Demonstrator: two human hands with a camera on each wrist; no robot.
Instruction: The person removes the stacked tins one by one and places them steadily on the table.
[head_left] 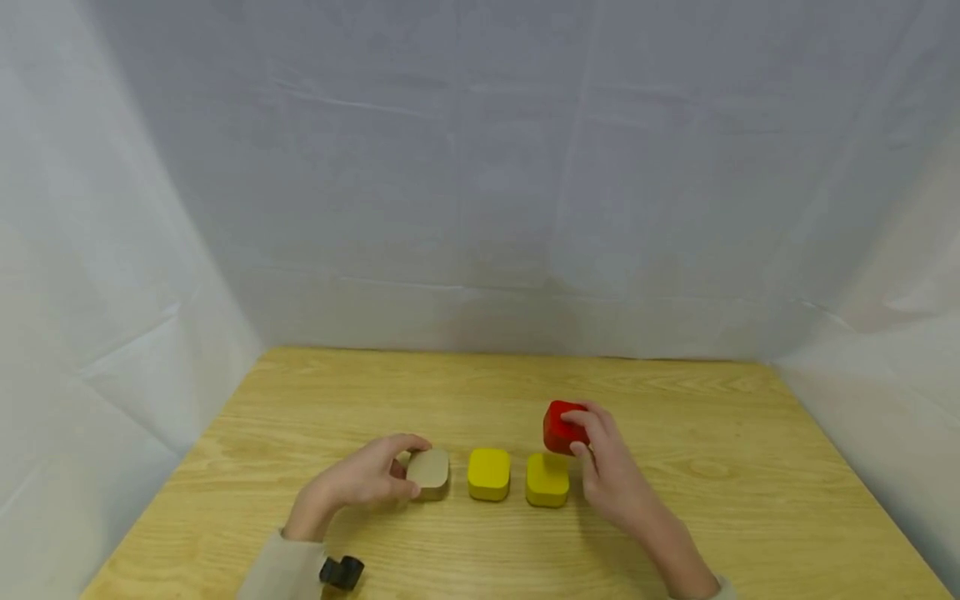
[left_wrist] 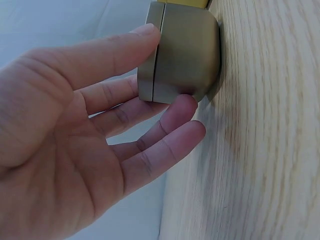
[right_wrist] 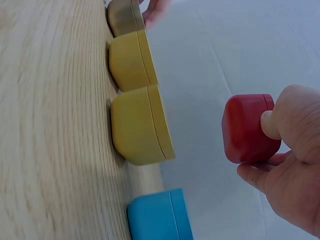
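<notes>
Yellow blocks (head_left: 489,473): two on the table (head_left: 300,400).
Your left hand (head_left: 360,482): pinches one tan block (head_left: 430,472).
Your right hand (head_left: 611,467): holds one red block (head_left: 561,427) aloft.
Blue block (right_wrist: 160,217): one.

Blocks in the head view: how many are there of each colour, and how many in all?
beige block: 1
yellow blocks: 2
red block: 1
Total: 4

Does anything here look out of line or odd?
Only one thing: the red rounded block is not in the row on the wooden table with the tan block and two yellow blocks; the right hand holds it in the air.
</notes>
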